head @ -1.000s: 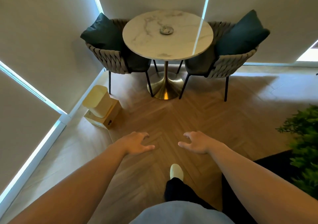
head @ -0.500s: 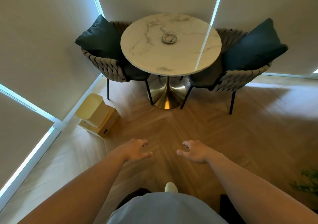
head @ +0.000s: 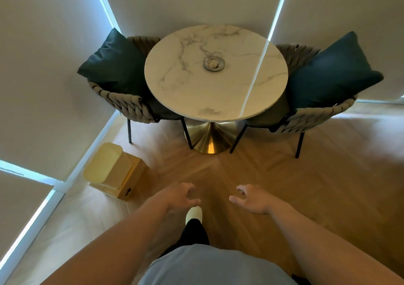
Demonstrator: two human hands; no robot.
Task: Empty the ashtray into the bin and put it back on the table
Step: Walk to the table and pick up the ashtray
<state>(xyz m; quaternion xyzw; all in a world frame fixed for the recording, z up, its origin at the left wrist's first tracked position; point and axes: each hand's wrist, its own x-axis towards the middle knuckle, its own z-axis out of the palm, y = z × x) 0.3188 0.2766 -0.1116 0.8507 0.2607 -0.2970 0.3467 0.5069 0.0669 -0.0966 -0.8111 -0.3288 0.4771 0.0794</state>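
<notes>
A small round metal ashtray [head: 213,63] with pale debris in it sits near the middle of a round white marble table [head: 185,88] on a gold pedestal. A cream-coloured bin [head: 107,164] with its lid down stands on the floor at the left, by the wall. My left hand [head: 178,197] and my right hand [head: 253,199] hover low over the wooden floor, well short of the table. Both are empty with fingers loosely spread.
Two woven chairs with dark teal cushions, one on the left [head: 122,83] and one on the right [head: 323,92], flank the table. A wooden box [head: 129,182] sits against the bin. My foot [head: 194,213] steps forward on the herringbone floor. Blinds cover the windows around the corner.
The table, chairs and bin have come closer and lower in view as I walk forward. The plant at the right has dropped out of view. Both hands stay empty.
</notes>
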